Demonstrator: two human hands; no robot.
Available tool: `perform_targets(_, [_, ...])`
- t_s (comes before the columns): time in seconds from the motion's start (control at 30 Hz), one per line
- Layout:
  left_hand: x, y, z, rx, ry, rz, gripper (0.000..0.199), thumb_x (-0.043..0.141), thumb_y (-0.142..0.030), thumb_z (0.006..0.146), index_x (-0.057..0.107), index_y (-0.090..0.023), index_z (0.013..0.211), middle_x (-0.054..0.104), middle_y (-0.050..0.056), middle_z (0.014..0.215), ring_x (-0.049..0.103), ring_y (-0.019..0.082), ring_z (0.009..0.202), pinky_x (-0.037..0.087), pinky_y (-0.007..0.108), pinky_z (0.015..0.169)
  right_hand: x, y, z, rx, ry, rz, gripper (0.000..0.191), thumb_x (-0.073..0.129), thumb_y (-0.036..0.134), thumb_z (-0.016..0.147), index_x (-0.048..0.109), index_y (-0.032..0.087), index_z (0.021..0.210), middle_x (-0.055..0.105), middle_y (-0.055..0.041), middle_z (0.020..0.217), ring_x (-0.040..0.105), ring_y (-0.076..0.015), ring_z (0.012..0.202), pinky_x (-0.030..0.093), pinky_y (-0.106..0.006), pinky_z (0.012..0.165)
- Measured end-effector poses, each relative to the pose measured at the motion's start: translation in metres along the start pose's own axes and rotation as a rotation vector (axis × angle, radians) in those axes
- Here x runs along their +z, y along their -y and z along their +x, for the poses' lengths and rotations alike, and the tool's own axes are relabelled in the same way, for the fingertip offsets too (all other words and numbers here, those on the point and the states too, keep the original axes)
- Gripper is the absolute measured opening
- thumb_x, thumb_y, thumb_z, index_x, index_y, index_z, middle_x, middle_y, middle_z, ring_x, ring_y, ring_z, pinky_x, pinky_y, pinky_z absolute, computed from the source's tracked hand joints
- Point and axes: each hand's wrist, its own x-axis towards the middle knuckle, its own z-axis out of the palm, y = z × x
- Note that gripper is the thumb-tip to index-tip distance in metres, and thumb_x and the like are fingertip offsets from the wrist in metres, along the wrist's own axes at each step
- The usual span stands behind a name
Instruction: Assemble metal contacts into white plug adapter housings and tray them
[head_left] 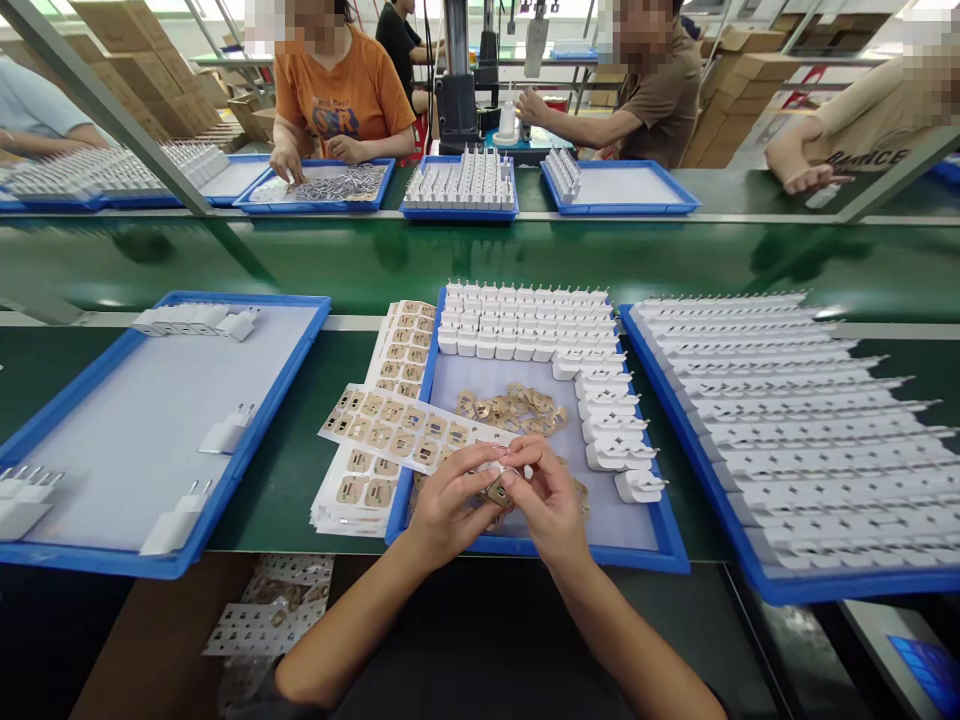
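Both hands meet above the near part of the middle blue tray. My left hand and my right hand pinch a small white piece with a brown face between their fingertips. Just behind them a sheet of brown stickers lies across the tray's left rim, over a stack of similar sheets. Loose brown pieces are heaped in the tray. White plug adapters stand in rows at its back, and more line its right side.
At the left a blue tray holds a few white plugs. The right tray is filled with plug rows. Beyond the green conveyor, several people work at trays. A metal post slants at upper left.
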Motion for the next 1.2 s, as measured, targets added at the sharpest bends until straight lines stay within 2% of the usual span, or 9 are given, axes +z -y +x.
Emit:
perform_targets(0.27, [0.000,0.001,-0.002,-0.021,-0.009,-0.081,0.053,0.073,-0.010,0.082,0.052,-0.025,0.128,0.066,0.012,0.125,0.065,0.021,0.118,0.056,0.043,0.098,-0.003,-0.001,0.002,-0.019,-0.010,0.006,0.009,0.062,0.023,0.086,0.070,0.025,0.082,0.058,-0.0030,0.089,0.056,-0.0191,0.085,0.049,-0.031,0.071])
perform_targets(0.47, [-0.001,-0.003,0.001,-0.104,-0.015,-0.112,0.045,0.073,-0.016,0.084,0.053,-0.025,0.123,0.068,0.011,0.122,0.066,0.022,0.115,0.057,0.042,0.094,-0.019,0.005,0.003,0.108,0.177,0.018,0.016,0.061,0.031,0.091,0.071,0.028,0.103,0.057,-0.0054,0.105,0.056,-0.0179,0.082,0.053,-0.026,0.054])
perform_targets(0.63, [-0.001,-0.001,-0.003,-0.126,0.014,-0.121,0.043,0.074,-0.020,0.084,0.054,-0.025,0.122,0.068,0.012,0.121,0.067,0.023,0.115,0.057,0.043,0.094,-0.028,0.017,0.014,-0.112,0.216,-0.305,0.008,0.060,0.023,0.095,0.066,0.025,0.099,0.064,-0.0034,0.091,0.058,-0.0155,0.077,0.051,-0.026,0.061])
perform_targets(0.8, [-0.002,-0.002,-0.004,-0.209,0.040,-0.126,0.041,0.073,-0.023,0.084,0.054,-0.024,0.120,0.069,0.012,0.120,0.067,0.025,0.115,0.057,0.043,0.095,-0.032,0.019,0.016,-0.509,0.268,-0.593,0.016,0.057,0.011,0.094,0.063,0.024,0.103,0.063,-0.0069,0.104,0.061,-0.0192,0.095,0.054,-0.033,0.078])
perform_targets(0.87, [-0.004,-0.003,-0.003,-0.241,0.049,-0.130,0.040,0.072,-0.024,0.085,0.054,-0.024,0.121,0.069,0.011,0.120,0.066,0.024,0.116,0.056,0.042,0.095,-0.033,0.021,0.010,-0.559,0.307,-0.626,0.016,0.055,0.011,0.095,0.061,0.022,0.103,0.062,-0.0075,0.103,0.061,-0.0199,0.096,0.053,-0.035,0.083])
perform_targets(0.97, [-0.006,-0.004,-0.001,-0.290,0.053,-0.114,0.040,0.069,-0.023,0.086,0.053,-0.024,0.122,0.069,0.011,0.121,0.065,0.024,0.115,0.055,0.040,0.093,-0.036,0.024,0.004,-0.502,0.360,-0.520,0.008,0.053,0.018,0.097,0.059,0.022,0.098,0.061,-0.0063,0.097,0.062,-0.0193,0.090,0.054,-0.034,0.079])
perform_targets(1.07, [-0.005,-0.004,0.000,-0.354,0.055,-0.040,0.038,0.069,-0.021,0.084,0.054,-0.024,0.119,0.070,0.010,0.120,0.066,0.023,0.105,0.055,0.037,0.085,-0.042,0.021,0.008,-0.394,0.161,-0.498,0.007,0.052,0.023,0.098,0.058,0.023,0.094,0.062,-0.0032,0.087,0.062,-0.0179,0.081,0.054,-0.031,0.071])
perform_targets(1.13, [-0.004,-0.006,0.001,-0.408,0.024,-0.029,0.038,0.069,-0.017,0.080,0.054,-0.023,0.115,0.070,0.009,0.118,0.066,0.022,0.099,0.054,0.035,0.081,-0.047,0.013,0.017,-0.304,-0.043,-0.650,0.009,0.052,0.026,0.098,0.061,0.022,0.099,0.065,-0.0037,0.087,0.063,-0.0182,0.078,0.054,-0.030,0.069])
perform_targets(1.2, [-0.007,-0.009,0.002,-0.453,-0.044,-0.050,0.041,0.068,-0.014,0.077,0.055,-0.023,0.115,0.070,0.009,0.116,0.067,0.021,0.098,0.055,0.033,0.081,-0.051,0.002,0.027,-0.252,-0.118,-0.853,0.020,0.051,0.032,0.098,0.063,0.021,0.110,0.068,-0.0074,0.099,0.064,-0.0194,0.078,0.054,-0.032,0.069])
